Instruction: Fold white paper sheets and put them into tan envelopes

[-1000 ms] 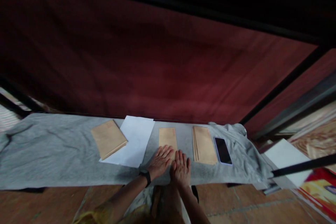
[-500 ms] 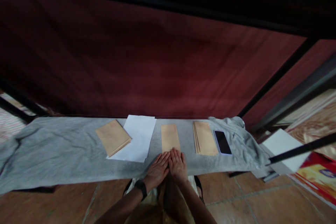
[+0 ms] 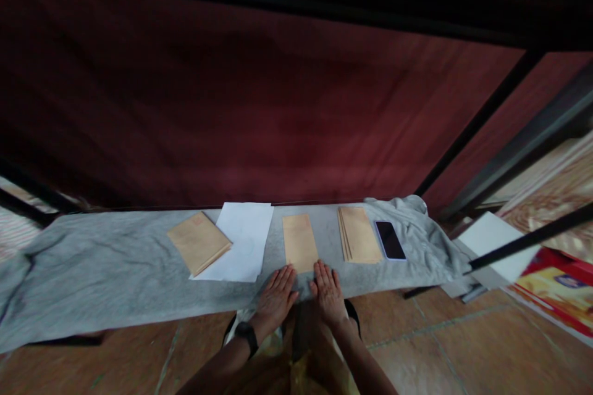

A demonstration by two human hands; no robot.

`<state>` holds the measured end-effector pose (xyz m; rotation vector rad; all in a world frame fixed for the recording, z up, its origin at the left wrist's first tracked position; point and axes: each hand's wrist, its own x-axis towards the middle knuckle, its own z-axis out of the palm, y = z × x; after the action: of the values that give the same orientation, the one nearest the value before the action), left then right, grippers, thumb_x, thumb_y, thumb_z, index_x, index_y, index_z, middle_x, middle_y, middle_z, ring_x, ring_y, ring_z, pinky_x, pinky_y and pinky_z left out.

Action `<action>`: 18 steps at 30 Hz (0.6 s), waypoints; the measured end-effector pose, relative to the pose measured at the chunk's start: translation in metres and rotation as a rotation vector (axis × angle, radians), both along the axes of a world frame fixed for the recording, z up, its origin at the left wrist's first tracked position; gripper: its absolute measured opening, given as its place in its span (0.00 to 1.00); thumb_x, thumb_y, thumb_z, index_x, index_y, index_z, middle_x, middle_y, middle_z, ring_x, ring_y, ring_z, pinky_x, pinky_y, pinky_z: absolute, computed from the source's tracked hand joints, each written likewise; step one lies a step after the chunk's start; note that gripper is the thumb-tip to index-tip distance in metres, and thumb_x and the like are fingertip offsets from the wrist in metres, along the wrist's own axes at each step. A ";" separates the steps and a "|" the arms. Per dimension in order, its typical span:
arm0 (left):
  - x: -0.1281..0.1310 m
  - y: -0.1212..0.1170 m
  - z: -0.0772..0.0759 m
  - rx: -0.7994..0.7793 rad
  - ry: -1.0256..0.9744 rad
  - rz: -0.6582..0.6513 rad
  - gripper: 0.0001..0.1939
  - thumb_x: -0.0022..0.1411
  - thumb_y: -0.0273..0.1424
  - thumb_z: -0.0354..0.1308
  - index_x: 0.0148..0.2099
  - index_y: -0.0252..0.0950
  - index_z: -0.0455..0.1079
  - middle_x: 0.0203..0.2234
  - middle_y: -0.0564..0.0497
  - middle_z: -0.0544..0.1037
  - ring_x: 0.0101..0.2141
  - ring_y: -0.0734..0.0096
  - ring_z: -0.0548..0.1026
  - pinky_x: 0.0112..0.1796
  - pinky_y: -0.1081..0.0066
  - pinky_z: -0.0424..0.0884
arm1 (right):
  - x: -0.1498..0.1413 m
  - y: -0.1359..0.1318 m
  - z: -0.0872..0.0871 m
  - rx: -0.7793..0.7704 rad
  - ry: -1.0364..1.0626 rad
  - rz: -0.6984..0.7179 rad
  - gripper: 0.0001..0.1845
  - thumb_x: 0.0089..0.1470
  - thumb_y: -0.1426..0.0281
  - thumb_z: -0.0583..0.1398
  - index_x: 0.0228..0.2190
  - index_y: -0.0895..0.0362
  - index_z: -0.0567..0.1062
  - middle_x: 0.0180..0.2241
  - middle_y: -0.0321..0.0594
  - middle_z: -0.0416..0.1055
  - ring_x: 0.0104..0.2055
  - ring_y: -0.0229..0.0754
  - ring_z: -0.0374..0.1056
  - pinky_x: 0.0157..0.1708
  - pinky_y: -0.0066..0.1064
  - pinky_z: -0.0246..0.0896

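A single brown envelope lies flat in front of me on the grey cloth. My left hand, with a black band on its wrist, rests palm down at the envelope's near left corner, fingers stretched out. At the near right corner lies my right hand, also flat with fingers extended. Neither hand grips anything. Left of the envelope are white paper sheets, partly covered by a stack of brown envelopes. More brown envelopes lie in a fanned stack to the right.
A phone with a dark screen lies right of the fanned stack. Behind the cloth-covered surface stands a dark red panel. A white box and a red and yellow package are at the far right, above the tiled floor.
My hands have moved apart, from side by side at the middle of the envelope's near edge to its two near corners. The view has shifted slightly.
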<state>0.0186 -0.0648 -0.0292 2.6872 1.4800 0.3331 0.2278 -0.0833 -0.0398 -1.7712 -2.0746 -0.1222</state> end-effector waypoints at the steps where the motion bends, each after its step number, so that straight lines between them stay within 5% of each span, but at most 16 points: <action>1: 0.003 0.003 0.001 -0.002 0.002 0.003 0.30 0.74 0.42 0.41 0.71 0.33 0.55 0.67 0.40 0.62 0.67 0.59 0.60 0.65 0.53 0.58 | 0.000 0.000 0.000 -0.001 0.004 -0.002 0.28 0.71 0.61 0.44 0.65 0.60 0.64 0.66 0.47 0.62 0.67 0.45 0.58 0.68 0.41 0.41; 9: 0.041 0.051 0.019 -0.071 0.024 -0.043 0.28 0.74 0.38 0.40 0.71 0.34 0.55 0.68 0.40 0.61 0.68 0.59 0.57 0.66 0.55 0.54 | -0.004 0.001 0.003 -0.063 0.035 -0.019 0.28 0.70 0.61 0.46 0.65 0.58 0.63 0.66 0.47 0.61 0.68 0.47 0.56 0.68 0.44 0.43; 18: 0.065 0.126 0.014 -0.151 0.087 0.054 0.30 0.73 0.38 0.39 0.73 0.36 0.50 0.70 0.41 0.55 0.70 0.59 0.51 0.66 0.52 0.48 | -0.006 0.002 0.008 -0.076 0.065 -0.027 0.28 0.70 0.61 0.47 0.66 0.58 0.61 0.67 0.45 0.60 0.68 0.48 0.57 0.68 0.45 0.44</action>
<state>0.0831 0.0617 -0.0149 2.5781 1.5350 0.1029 0.2215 -0.0814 -0.0322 -1.8232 -2.0349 0.0071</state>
